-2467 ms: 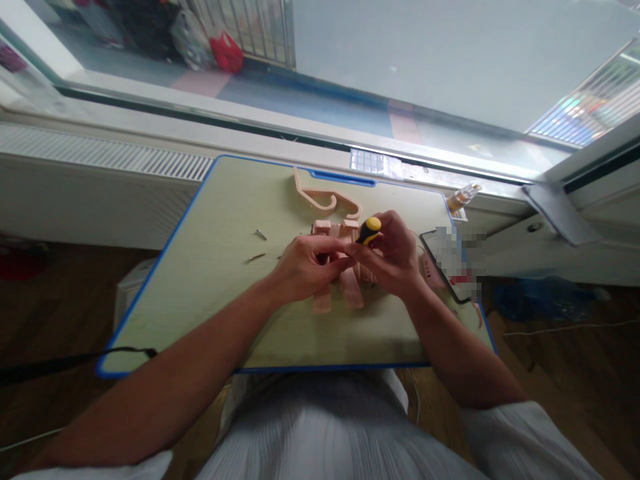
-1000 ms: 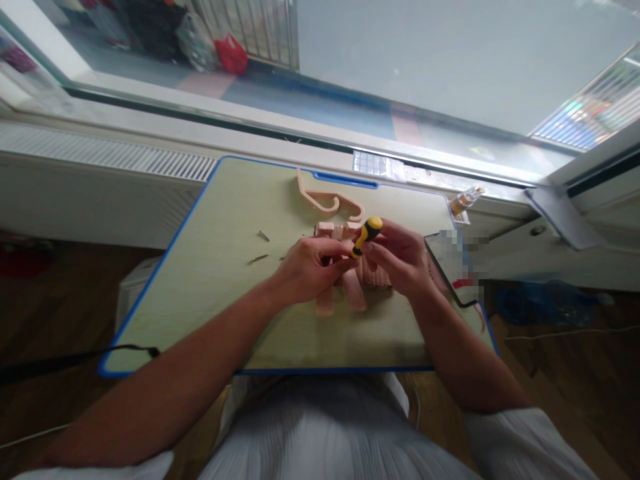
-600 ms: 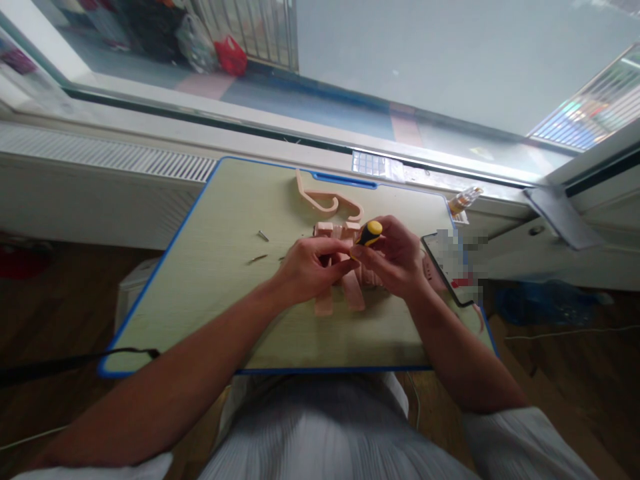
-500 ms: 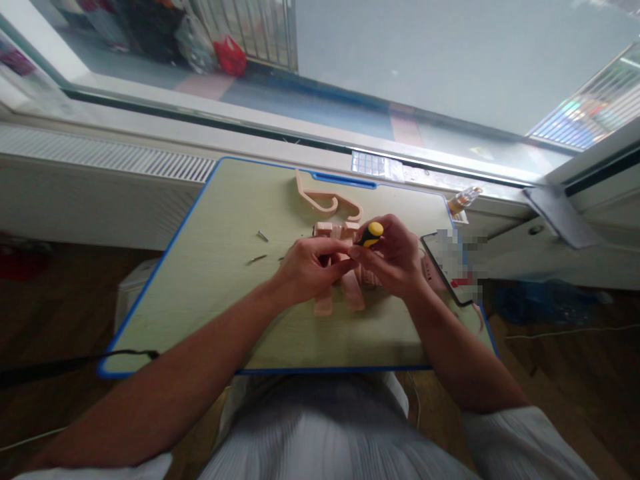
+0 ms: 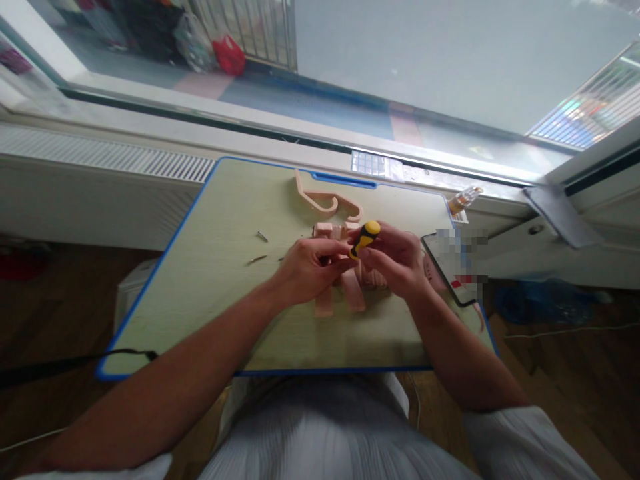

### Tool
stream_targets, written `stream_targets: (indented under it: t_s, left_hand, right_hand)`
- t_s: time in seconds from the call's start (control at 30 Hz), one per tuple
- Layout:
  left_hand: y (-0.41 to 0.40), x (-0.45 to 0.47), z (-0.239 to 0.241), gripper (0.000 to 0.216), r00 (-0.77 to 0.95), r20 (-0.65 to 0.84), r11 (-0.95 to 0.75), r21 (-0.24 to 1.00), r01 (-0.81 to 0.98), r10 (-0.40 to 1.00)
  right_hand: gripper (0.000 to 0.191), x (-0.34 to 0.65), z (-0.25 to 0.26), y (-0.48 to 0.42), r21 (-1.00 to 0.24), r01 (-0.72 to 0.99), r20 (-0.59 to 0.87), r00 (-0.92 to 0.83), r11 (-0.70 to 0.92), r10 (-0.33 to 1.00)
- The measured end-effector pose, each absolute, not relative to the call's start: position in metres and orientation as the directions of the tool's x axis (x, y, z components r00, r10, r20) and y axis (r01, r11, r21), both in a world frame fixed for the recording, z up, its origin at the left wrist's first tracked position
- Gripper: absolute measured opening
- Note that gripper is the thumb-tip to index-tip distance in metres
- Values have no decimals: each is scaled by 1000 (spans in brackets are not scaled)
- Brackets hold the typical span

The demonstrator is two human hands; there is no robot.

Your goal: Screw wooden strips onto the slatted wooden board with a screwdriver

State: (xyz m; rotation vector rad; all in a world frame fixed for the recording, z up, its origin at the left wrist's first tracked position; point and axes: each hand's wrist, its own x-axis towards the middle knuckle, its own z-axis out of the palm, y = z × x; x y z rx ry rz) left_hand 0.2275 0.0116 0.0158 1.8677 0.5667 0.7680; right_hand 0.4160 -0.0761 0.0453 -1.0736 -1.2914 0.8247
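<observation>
Showing amber inside, a clear bottle [image 5: 463,199] sits beyond the hands [image 5: 403,261] and screwdriver [image 5: 367,237].

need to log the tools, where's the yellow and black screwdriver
In the head view, the screwdriver is in the right hand, its lower end by the left hand's fingertips, near the pinkish parts.

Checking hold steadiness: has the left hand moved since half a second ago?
No, not visibly: the left hand keeps its place relative to the blue slot.
</observation>
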Motion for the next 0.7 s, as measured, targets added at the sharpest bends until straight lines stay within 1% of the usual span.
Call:
stream_targets:
  t_s: [0.17, 0.3, 0.4, 0.57, 0.7]
  left_hand:
    - [12, 226, 15, 30, 693, 268, -434, 898, 71, 669]
    - [11, 225, 17, 26, 700, 287, -469, 880, 77, 654]
    - [10, 225, 16, 26, 691, 288, -457, 887, 69, 663]
    - [11, 227, 11, 34, 680, 279, -430, 901, 59, 678]
    - [10, 227, 12, 35, 680, 274, -409, 911, 41, 680]
  right_hand:
    - [29, 415, 45, -75, -947, 59, 322, 143, 316, 936]
    - [37, 412, 44, -74, -932, 104, 361, 155, 348, 920]
    - [38, 412, 41, -74, -920, 113, 390, 152, 376, 908]
    - [36, 412, 39, -74, -909, 95, 416, 132, 406, 900]
    - [38, 410, 39, -72, -902, 119, 431, 164, 416, 887]
